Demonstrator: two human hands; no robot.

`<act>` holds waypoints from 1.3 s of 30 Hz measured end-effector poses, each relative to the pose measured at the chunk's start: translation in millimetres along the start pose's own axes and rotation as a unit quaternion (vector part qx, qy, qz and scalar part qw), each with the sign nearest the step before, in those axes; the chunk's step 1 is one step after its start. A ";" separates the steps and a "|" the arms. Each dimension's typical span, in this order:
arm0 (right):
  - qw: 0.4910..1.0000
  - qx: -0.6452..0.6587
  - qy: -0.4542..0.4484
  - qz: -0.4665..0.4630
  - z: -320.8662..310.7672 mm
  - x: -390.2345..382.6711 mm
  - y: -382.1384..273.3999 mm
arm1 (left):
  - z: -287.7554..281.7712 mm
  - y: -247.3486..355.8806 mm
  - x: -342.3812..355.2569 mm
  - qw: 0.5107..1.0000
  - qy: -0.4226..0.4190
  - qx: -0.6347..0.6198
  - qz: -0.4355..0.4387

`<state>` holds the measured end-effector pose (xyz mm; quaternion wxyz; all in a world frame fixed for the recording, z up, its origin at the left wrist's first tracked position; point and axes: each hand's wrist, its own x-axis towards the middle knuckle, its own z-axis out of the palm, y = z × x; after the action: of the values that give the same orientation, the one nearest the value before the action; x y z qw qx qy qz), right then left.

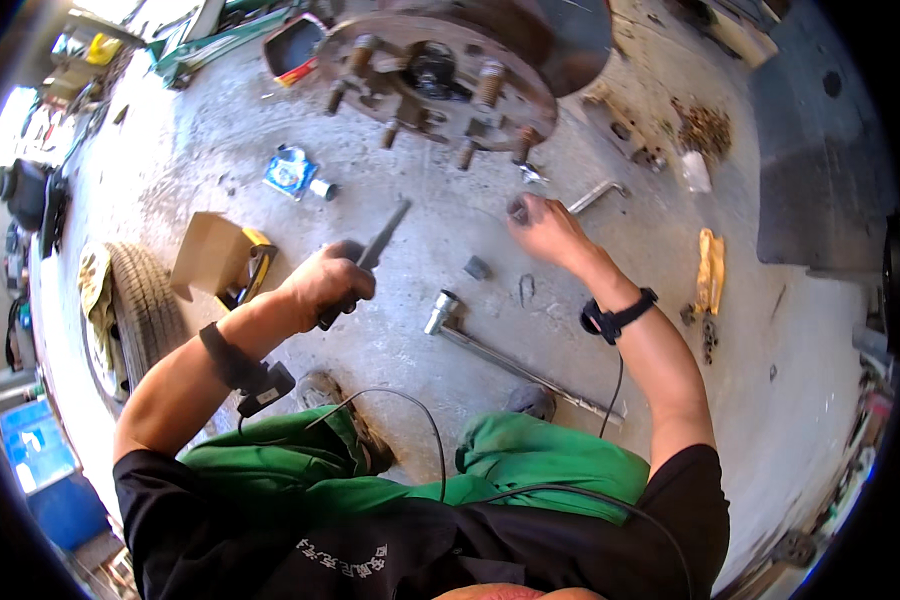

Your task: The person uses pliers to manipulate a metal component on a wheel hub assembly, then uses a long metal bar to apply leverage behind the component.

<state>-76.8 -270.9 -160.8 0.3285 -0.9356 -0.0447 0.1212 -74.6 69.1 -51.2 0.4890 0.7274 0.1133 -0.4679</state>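
**A:** Head view first. What is your left hand (332, 280) doing?

**B:** Your left hand is shut tight round the handle of a flat grey metal tool (378, 245), and the blade slants up and to the right, toward the wheel hub (440, 75). That hub is the landmark: a rusty disc with threaded studs, at the top of the picture.

**A:** And your right hand (545, 230)?

**B:** It sits just below the hub's lower right studs, with the grip narrow: your fingertips pinch a small dark part (518, 209). What the part is, you cannot tell at this size.

**A:** What lies on the concrete floor (410, 350) below the hub?

**B:** Well below the hub, between your two hands, a small dark nut (477, 267) rests alone. Below that lies a long wrench with a socket head (442, 311), its bar running down to the right toward your green-trousered knees. Below and right of the hub, an L-shaped metal bar (597, 194) lies just beside your right hand.

**A:** And to the left of the hub?

**B:** Below left of it lies a blue packet (289, 172), then farther down a cardboard box (212, 255), and past that a tyre (142, 305) lying on the floor.
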 end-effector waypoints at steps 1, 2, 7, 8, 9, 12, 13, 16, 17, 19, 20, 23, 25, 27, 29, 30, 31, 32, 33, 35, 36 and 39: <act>1.000 0.000 -0.003 -0.011 -2.5 -1.3 -10.6 | 6.4 14.0 -17.2 0.997 0.023 0.055 0.051; 0.999 0.027 -0.013 -0.034 -6.4 -3.7 -23.1 | 9.1 21.3 -31.7 0.988 0.046 0.110 0.101; 0.980 0.138 -0.036 -0.141 -17.3 -10.6 -84.9 | 18.5 24.9 -66.3 0.971 0.070 0.076 0.217; 0.979 0.137 -0.036 -0.147 -21.8 -9.5 -95.8 | 18.9 26.0 -66.5 0.973 0.072 0.052 0.211; 0.971 0.206 -0.050 -0.108 -31.6 -12.3 -109.2 | 17.9 26.4 -61.0 0.962 0.090 0.058 0.253; 0.924 0.374 -0.024 -0.083 -36.6 -18.1 -127.4 | 10.8 27.4 -53.2 0.951 0.110 0.059 0.282; 0.873 0.482 -0.050 -0.060 -47.6 -20.7 -139.8 | 8.6 27.4 -56.1 0.950 0.120 0.052 0.284; 0.764 0.638 -0.094 -0.028 -56.4 -21.0 -164.6 | 6.2 35.7 -68.0 0.957 0.125 0.030 0.260; 0.712 0.693 -0.112 -0.021 -57.7 -20.1 -169.2 | 5.2 35.7 -67.6 0.960 0.127 0.031 0.249; 0.675 0.728 -0.123 -0.003 -62.0 -18.9 -175.9 | 2.8 33.8 -64.2 0.963 0.122 0.040 0.238; 0.633 0.763 -0.132 0.014 -63.1 -17.8 -177.8 | 3.2 31.4 -61.6 0.963 0.119 0.035 0.240; 0.614 0.777 -0.141 0.016 -60.1 -16.5 -179.1 | 4.7 27.8 -58.5 0.959 0.099 0.019 0.266; 0.602 0.787 -0.135 0.022 -58.0 -16.9 -181.9 | 5.9 28.9 -59.1 0.959 0.103 0.027 0.264; 0.588 0.799 -0.128 0.015 -57.4 -15.8 -184.1 | 7.0 31.4 -60.0 0.959 0.106 0.038 0.262; 0.582 0.802 -0.133 0.009 -55.1 -14.1 -177.8 | 7.5 34.6 -60.4 0.962 0.103 0.049 0.249; 0.577 0.805 -0.139 0.001 -54.8 -13.2 -175.2 | 5.6 34.2 -59.2 0.962 0.102 0.049 0.249; 0.577 0.805 -0.138 0.002 -56.1 -12.6 -174.3 | 2.9 33.8 -57.8 0.971 0.077 0.036 0.225; 0.552 0.819 -0.159 0.000 -58.0 -12.0 -173.9 | 1.6 33.4 -56.7 0.978 0.052 0.024 0.201; 0.525 0.832 -0.178 -0.001 -58.9 -11.3 -172.6 | 2.5 35.9 -58.1 0.978 0.049 0.024 0.199; 0.510 0.841 -0.180 0.002 -59.2 -7.3 -170.6 | 4.9 43.6 -63.6 0.978 0.076 0.037 0.188; 0.496 0.849 -0.184 0.000 -59.2 -6.0 -171.9 | 4.9 43.3 -63.2 0.979 0.076 0.037 0.188; 0.502 0.845 -0.183 0.001 -56.1 -4.0 -175.5 | 4.2 41.0 -60.8 0.976 0.080 0.024 0.199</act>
<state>-66.9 -168.5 -7.9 0.9473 -0.1704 0.0209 0.2705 -84.0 63.1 21.3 0.5444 0.7816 -0.0066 -0.3043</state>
